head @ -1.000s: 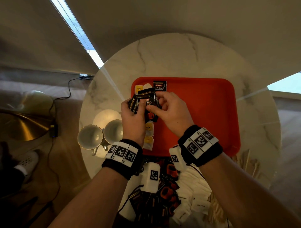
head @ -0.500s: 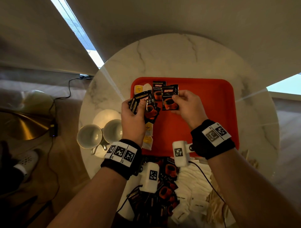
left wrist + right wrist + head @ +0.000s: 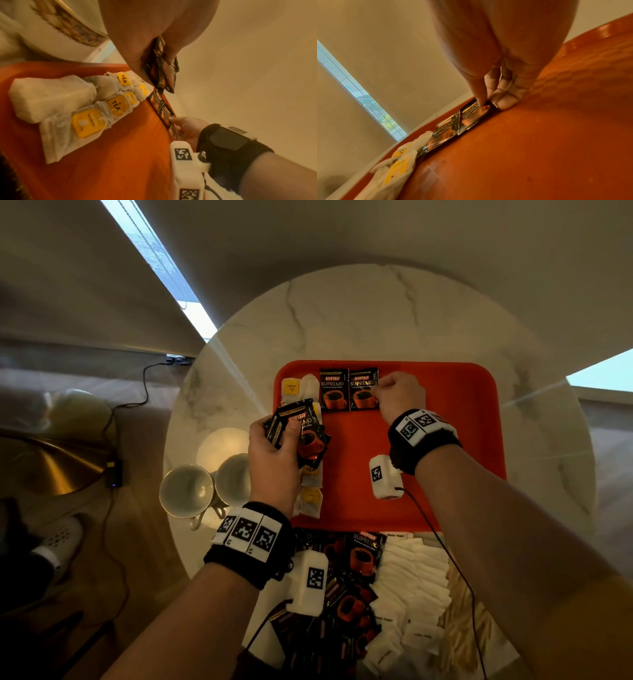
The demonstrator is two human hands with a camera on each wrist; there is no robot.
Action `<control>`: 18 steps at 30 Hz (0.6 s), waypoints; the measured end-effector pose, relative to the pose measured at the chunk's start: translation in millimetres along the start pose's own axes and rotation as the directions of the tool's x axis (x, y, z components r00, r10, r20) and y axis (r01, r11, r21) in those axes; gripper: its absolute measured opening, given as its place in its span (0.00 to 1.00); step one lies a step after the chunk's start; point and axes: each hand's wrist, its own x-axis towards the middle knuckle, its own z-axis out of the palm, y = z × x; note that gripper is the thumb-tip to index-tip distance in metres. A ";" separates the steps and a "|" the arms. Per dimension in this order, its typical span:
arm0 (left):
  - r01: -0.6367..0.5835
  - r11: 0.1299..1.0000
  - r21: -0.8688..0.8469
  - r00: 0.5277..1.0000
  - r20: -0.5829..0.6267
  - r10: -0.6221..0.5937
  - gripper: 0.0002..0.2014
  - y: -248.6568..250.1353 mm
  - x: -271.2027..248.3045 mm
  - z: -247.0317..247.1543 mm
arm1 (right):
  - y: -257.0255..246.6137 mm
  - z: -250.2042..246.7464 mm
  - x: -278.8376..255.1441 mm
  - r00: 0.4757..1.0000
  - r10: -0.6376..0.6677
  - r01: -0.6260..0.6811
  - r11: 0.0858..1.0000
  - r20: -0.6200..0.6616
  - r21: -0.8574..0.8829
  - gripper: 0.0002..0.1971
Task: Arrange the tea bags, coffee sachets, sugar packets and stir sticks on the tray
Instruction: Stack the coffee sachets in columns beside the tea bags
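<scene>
A red tray [image 3: 445, 440] lies on the round marble table [image 3: 376, 313]. Two black coffee sachets lie side by side at its far edge, the first [image 3: 333, 389] next to the second [image 3: 362, 389]. My right hand [image 3: 378, 392] pinches the second sachet [image 3: 471, 117] at its right edge, thumb on top, flat against the tray [image 3: 539, 148]. My left hand [image 3: 284, 436] holds a fanned bundle of coffee sachets [image 3: 303, 428] above the tray's left side. A column of tea bags [image 3: 85, 121] with yellow tags runs along the tray's left edge, partly hidden under that bundle.
At the table's near edge lie a heap of coffee sachets [image 3: 356, 577], white sugar packets [image 3: 411, 577] and wooden stir sticks [image 3: 462, 628]. Two white cups [image 3: 186, 491] stand left of the tray. The tray's middle and right show bare red surface.
My right hand took one sachet from the left hand's bundle, carried it to the tray's far edge and laid it beside the first sachet. The left hand stayed in place.
</scene>
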 end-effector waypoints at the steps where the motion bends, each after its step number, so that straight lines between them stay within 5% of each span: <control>1: 0.004 1.000 -0.004 1.000 0.002 -0.004 0.11 0.1 0.5 0.1 | -0.2 -0.4 0.2 1.000 0.000 0.000 1.000 -0.012 -0.004 0.10; 6: 0.002 1.000 -0.013 1.000 0.004 -0.002 0.10 2.6 2.8 2.7 | -4.4 -11.3 -23.6 0.996 -0.068 0.069 0.998 -0.054 0.005 0.13; 11: 0.003 1.000 -0.020 1.000 0.010 -0.003 0.15 6.2 1.6 13.6 | -19.4 -5.9 -81.6 0.930 -0.245 0.166 0.945 0.273 0.282 0.16; 14: 0.004 0.999 -0.038 0.999 0.033 -0.003 0.20 9.8 -1.2 18.5 | -22.1 0.0 -100.3 0.919 -0.294 0.189 0.913 0.261 0.362 0.14; 18: 0.002 0.999 -0.032 0.998 0.065 0.000 0.14 8.3 -1.5 15.6 | -18.0 -3.1 -100.7 0.943 -0.213 0.039 0.835 0.256 0.549 0.10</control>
